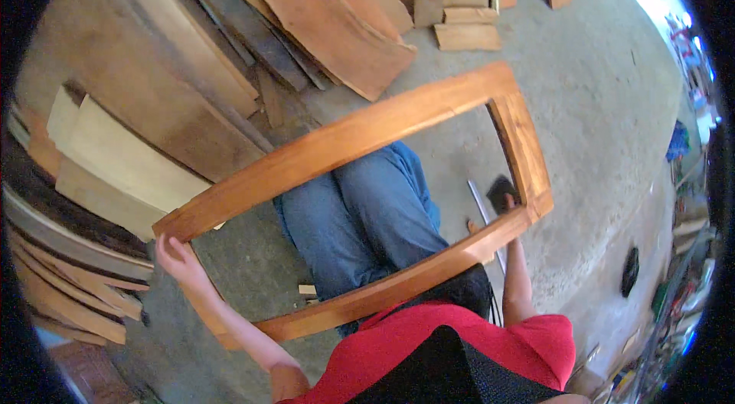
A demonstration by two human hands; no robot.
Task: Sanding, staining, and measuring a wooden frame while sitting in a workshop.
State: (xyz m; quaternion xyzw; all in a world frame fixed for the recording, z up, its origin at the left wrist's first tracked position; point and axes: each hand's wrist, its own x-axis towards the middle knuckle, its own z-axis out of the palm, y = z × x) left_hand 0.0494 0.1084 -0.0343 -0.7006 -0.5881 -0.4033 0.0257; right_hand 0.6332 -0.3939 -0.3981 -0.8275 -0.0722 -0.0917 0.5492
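Note:
I hold a varnished wooden frame (pixel 329 140) in front of me, tilted over my lap. Its two long rails are curved, and its middle is an open gap. My left hand (pixel 178 257) grips the frame's left corner, thumb and fingers around the edge. My right hand (pixel 510 205) is at the right corner, partly hidden behind the lower rail, and seems closed on the frame. Close by my right fingers show a thin silver strip (pixel 478 199) and a dark flat piece (pixel 500 188); whether the hand touches them I cannot tell.
Large curved boards (pixel 321 17) lean at the back, and stacked wooden sheets (pixel 130 144) stand at the left. Offcuts (pixel 467 35) lie on the concrete floor (pixel 605 113). A black object (pixel 629 272) rests on the floor at the right, with clutter along that edge.

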